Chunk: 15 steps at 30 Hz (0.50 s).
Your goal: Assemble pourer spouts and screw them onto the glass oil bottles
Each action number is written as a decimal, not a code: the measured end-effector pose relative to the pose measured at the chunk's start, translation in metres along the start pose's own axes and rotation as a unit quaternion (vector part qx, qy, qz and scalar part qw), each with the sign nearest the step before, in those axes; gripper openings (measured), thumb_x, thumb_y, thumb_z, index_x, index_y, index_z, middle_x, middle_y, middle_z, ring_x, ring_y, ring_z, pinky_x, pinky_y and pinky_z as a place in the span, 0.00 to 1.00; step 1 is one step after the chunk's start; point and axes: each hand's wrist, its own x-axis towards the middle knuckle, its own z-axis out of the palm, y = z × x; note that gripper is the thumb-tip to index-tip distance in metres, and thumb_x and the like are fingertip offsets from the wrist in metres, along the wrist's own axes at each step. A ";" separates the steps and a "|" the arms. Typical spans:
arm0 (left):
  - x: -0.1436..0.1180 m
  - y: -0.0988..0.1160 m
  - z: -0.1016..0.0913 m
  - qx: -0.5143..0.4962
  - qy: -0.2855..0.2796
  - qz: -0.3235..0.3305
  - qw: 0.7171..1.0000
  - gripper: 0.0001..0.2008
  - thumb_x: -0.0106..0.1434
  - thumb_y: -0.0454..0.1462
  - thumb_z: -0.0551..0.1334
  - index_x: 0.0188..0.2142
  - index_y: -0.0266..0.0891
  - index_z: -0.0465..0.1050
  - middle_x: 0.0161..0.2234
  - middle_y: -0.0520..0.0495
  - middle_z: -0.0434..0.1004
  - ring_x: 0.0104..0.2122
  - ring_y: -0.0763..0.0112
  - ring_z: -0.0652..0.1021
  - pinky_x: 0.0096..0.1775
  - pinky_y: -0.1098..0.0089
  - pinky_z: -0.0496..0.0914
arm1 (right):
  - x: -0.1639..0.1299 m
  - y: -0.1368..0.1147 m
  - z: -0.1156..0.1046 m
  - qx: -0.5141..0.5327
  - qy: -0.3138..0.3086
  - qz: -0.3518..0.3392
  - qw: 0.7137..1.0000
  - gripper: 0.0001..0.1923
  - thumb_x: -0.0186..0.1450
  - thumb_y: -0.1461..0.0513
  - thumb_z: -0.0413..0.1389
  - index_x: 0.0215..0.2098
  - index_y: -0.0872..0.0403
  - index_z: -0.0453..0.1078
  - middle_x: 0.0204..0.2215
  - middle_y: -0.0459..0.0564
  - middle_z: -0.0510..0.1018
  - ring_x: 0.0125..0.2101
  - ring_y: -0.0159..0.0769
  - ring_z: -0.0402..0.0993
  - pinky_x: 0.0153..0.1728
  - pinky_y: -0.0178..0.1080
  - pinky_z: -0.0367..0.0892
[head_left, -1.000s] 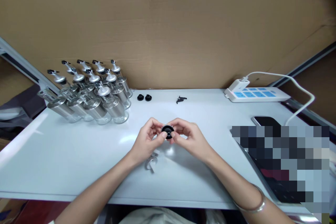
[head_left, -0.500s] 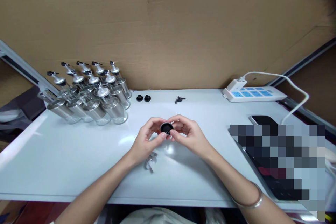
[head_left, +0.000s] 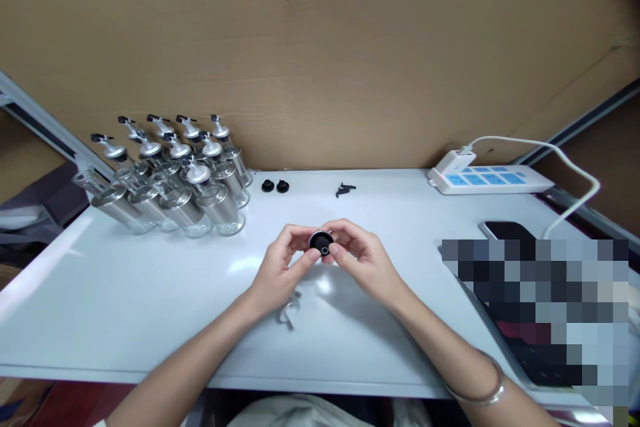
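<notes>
Both hands meet over the middle of the white table (head_left: 150, 307), pinching a small round black cap (head_left: 321, 242) with a hole in its centre. My left hand (head_left: 283, 265) grips its left side with thumb and fingers. My right hand (head_left: 361, 259) grips its right side, thumb near the hole. A small silver metal spout piece (head_left: 289, 309) lies on the table just below my left wrist. A silver bangle (head_left: 483, 383) circles my right forearm.
Several glass bottles with silver pourer caps (head_left: 175, 177) stand at the back left. Two black caps (head_left: 275, 185) and small black parts (head_left: 345, 189) lie near the cardboard wall (head_left: 320, 60). A white power strip (head_left: 493, 180) and a dark phone (head_left: 505, 230) sit at right.
The hands have turned the black cap slightly between the fingers and stayed in the same spot. Nothing else on the table moved.
</notes>
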 end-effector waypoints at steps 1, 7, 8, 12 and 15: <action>0.000 0.001 0.001 -0.007 0.002 -0.004 1.000 0.16 0.62 0.47 0.62 0.42 0.38 0.67 0.38 0.46 0.73 0.36 0.70 0.74 0.40 0.69 0.68 | 0.000 -0.001 0.000 -0.004 0.000 -0.011 1.000 0.09 0.60 0.60 0.54 0.40 0.53 0.68 0.30 0.48 0.76 0.29 0.33 0.73 0.32 0.36 0.70; -0.001 -0.001 0.000 -0.015 0.016 -0.006 1.000 0.17 0.61 0.47 0.63 0.41 0.38 0.65 0.37 0.47 0.72 0.35 0.70 0.74 0.40 0.68 0.68 | 0.000 -0.001 0.001 -0.049 -0.006 -0.033 0.998 0.13 0.59 0.63 0.53 0.43 0.52 0.68 0.36 0.50 0.77 0.34 0.35 0.73 0.36 0.39 0.71; -0.001 -0.002 -0.001 -0.016 0.011 -0.003 1.000 0.16 0.61 0.47 0.63 0.40 0.38 0.65 0.37 0.47 0.71 0.35 0.70 0.73 0.40 0.68 0.67 | 0.000 -0.001 0.001 -0.055 -0.008 -0.034 0.998 0.13 0.59 0.64 0.53 0.43 0.52 0.68 0.35 0.50 0.77 0.34 0.35 0.73 0.36 0.39 0.71; -0.001 -0.005 -0.003 -0.008 -0.007 0.024 1.000 0.12 0.62 0.44 0.62 0.38 0.39 0.63 0.34 0.50 0.67 0.34 0.72 0.71 0.40 0.69 0.66 | 0.000 0.000 0.001 -0.084 -0.011 -0.050 0.995 0.13 0.57 0.65 0.53 0.41 0.52 0.69 0.32 0.48 0.76 0.31 0.34 0.71 0.35 0.39 0.70; -0.001 -0.005 -0.004 0.014 -0.010 0.048 0.999 0.10 0.63 0.41 0.61 0.37 0.39 0.63 0.32 0.52 0.63 0.32 0.72 0.69 0.39 0.69 0.66 | 0.000 0.000 0.000 -0.103 -0.014 -0.074 0.992 0.13 0.56 0.66 0.53 0.40 0.52 0.69 0.31 0.47 0.76 0.28 0.32 0.70 0.34 0.38 0.69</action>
